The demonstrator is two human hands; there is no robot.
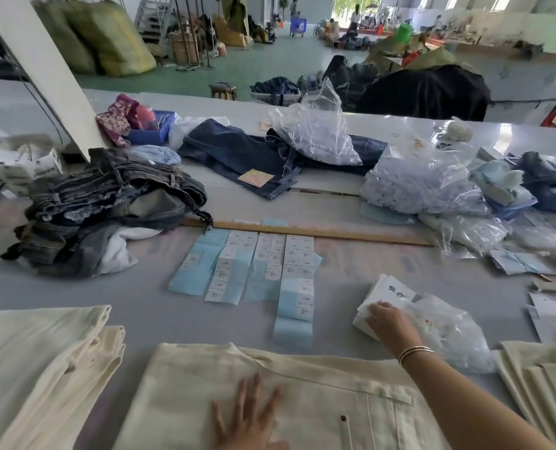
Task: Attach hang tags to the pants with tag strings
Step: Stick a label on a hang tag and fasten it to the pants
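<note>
Left hand (247, 414) lies flat, fingers spread, on cream folded pants (302, 401); right hand (390, 323), at two o'clock, fingers white paper hang tags (383, 297) — several could lift together.

bare table (383, 261) lies open between the label strips (260, 267) and the tag stack (383, 297). the wooden ruler (319, 233) and plastic bags (416, 180) bar the far side; the denim heap (108, 206) blocks the left.

Cream pants (302, 394) flat on table, white hang tags (383, 300) stacked — front right
</note>
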